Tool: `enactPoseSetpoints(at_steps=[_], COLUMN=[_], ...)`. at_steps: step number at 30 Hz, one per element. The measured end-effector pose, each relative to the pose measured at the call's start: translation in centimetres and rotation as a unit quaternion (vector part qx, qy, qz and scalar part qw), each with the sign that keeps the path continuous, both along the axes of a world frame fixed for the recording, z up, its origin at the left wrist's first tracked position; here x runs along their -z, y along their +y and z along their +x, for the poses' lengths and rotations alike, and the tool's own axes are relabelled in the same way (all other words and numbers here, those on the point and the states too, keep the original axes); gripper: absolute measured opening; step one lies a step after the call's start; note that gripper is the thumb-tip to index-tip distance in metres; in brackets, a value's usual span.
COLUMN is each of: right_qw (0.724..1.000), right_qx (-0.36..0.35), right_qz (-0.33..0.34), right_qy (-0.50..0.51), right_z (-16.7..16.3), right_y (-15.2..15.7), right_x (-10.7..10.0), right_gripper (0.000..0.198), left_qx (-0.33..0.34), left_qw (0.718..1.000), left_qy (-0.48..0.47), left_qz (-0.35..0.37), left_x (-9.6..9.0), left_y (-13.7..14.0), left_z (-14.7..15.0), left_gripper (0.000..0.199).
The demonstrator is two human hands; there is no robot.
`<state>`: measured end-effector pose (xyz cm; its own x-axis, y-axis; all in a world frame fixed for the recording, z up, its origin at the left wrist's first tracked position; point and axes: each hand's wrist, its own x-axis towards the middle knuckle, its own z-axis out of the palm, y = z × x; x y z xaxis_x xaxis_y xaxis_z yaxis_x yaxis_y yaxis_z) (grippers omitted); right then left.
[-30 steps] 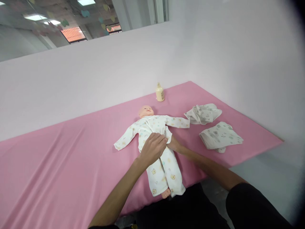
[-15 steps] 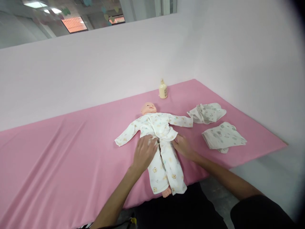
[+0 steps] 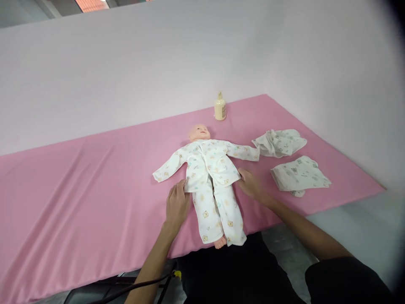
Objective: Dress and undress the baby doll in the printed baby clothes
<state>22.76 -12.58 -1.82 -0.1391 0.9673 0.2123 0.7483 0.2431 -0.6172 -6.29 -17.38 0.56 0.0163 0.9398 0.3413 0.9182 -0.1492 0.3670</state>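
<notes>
A baby doll (image 3: 200, 132) lies on its back, head toward the wall, dressed in a white printed jacket (image 3: 218, 154) and matching trousers (image 3: 207, 219). Its sleeves are spread to both sides, and one foot (image 3: 220, 242) pokes out of a trouser leg. My left hand (image 3: 177, 202) pinches the jacket's lower left corner. On the other side, my right hand (image 3: 249, 182) grips the lower right corner of the same jacket. The hem lies spread over the trouser tops.
A cream pump bottle (image 3: 220, 109) stands by the wall behind the doll. Two white printed cloths, one crumpled (image 3: 280, 142) and one folded (image 3: 300, 175), lie on the right. Pink cloth (image 3: 95, 202) covers the table, with walls behind and at the right.
My left hand has moved from the doll's waist out to the left, spreading the jacket's hem flat. The right hand shifted slightly outward with its corner. The view has tilted down.
</notes>
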Motion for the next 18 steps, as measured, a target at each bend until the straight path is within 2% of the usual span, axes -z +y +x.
enactPoseSetpoints(at_steps=[3, 7, 13, 16, 18], right_qw=[0.999, 0.995, 0.996, 0.996, 0.999], right_qx=[-0.021, -0.050, 0.006, 0.004, -0.009], right_qz=[0.014, 0.026, 0.015, 0.002, -0.005], right_qy=[-0.024, -0.082, -0.091, -0.095, -0.049], right_z=[0.7, 0.7, -0.7, -1.4, -1.7], right_y=[-1.1, -1.7, -0.4, 0.1, 0.0], right_x=[0.4, 1.2, 1.7, 1.6, 1.3], right_gripper=[0.021, 0.019, 0.004, 0.007, 0.010], left_qx=[0.009, 0.010, -0.032, -0.033, -0.014], left_qw=[1.000, 0.999, 0.983, 0.985, 0.989], left_qy=[0.011, -0.021, -0.141, -0.116, -0.063], left_qz=[0.009, -0.044, -0.115, -0.123, -0.131], left_x=[0.6, 1.3, 0.7, 0.8, 0.9], left_y=[-0.7, -1.0, 0.8, 1.7, 1.9], left_z=[-0.2, 0.1, 0.8, 0.7, 0.6], left_gripper=[0.032, 0.037, 0.036, 0.030, 0.023])
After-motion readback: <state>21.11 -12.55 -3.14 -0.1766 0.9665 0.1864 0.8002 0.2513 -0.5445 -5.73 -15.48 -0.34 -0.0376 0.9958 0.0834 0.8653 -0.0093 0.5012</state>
